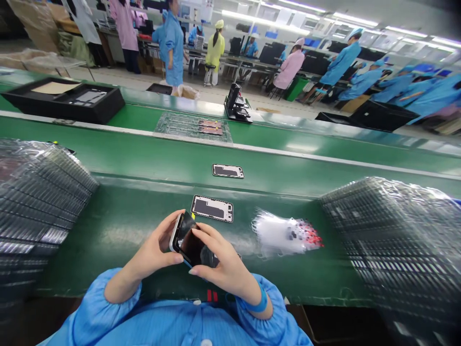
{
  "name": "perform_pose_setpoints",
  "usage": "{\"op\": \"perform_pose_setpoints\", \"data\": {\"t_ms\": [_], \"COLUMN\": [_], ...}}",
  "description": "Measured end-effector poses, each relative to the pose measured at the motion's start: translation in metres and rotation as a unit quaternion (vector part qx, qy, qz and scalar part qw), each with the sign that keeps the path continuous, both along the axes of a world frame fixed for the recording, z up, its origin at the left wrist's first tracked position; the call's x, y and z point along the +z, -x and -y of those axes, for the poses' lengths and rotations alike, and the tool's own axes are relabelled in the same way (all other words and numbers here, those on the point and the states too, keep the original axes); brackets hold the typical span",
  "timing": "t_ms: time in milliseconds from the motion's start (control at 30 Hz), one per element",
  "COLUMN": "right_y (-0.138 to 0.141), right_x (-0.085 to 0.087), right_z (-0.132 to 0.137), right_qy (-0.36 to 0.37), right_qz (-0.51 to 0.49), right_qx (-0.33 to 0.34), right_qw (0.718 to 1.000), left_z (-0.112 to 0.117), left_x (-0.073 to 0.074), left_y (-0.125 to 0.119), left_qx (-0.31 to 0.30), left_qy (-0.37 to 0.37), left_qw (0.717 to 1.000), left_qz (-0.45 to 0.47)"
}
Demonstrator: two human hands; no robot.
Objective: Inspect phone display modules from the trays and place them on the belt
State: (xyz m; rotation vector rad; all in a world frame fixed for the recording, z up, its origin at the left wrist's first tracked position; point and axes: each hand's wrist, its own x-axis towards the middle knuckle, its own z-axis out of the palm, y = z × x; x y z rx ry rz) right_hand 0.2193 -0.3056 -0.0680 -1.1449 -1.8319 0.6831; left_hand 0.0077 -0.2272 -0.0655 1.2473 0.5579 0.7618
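Observation:
Near the front of the green bench, a smartphone (190, 240) with a dark glossy face is held tilted between both my hands. My left hand (158, 247) grips its left edge, thumb at the near side and fingers behind the far end. Across the right part of the dark face lie the fingers of my right hand (220, 257), its thumb at the near edge. A yellow tab (193, 216) sticks out at the phone's far end. Just beyond lies a phone frame (212, 208) with white and dark grey areas; part of its near-left corner is close to my fingers.
Stacks of clear plastic trays stand at left (46, 192) and right (392, 226). A pile of clear plastic strips with red tips (288, 233) lies to the right. Farther out are another phone frame (228, 171), a clear tray (180, 127), a black fixture (237, 105) and a black box (65, 103).

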Motion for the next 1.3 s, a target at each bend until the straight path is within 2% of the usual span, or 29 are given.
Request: {"op": "perform_pose_setpoints", "data": {"t_ms": [200, 467, 933, 1300], "right_y": [0.0015, 0.0015, 0.0036, 0.0055], "right_x": [-0.0017, -0.0053, -0.0073, 0.0003], "right_z": [0.0030, 0.0035, 0.0070, 0.0058], "right_qy": [0.012, -0.004, -0.025, -0.067], "right_qz": [0.031, 0.037, 0.066, 0.067], "right_qx": [0.000, 0.002, -0.011, -0.002], "right_qw": [0.999, 0.999, 0.997, 0.996], "left_z": [0.0014, 0.0016, 0.0056, 0.0056], "left_x": [0.0059, 0.0027, 0.0069, 0.0096], "left_y": [-0.0042, -0.0028, -0.0016, 0.0041], "left_qx": [-0.007, -0.008, -0.008, -0.014], "left_qy": [0.025, 0.031, 0.001, -0.030], "left_qw": [1.000, 0.999, 1.000, 0.999], "left_qz": [0.002, 0.006, -0.012, -0.028]}}
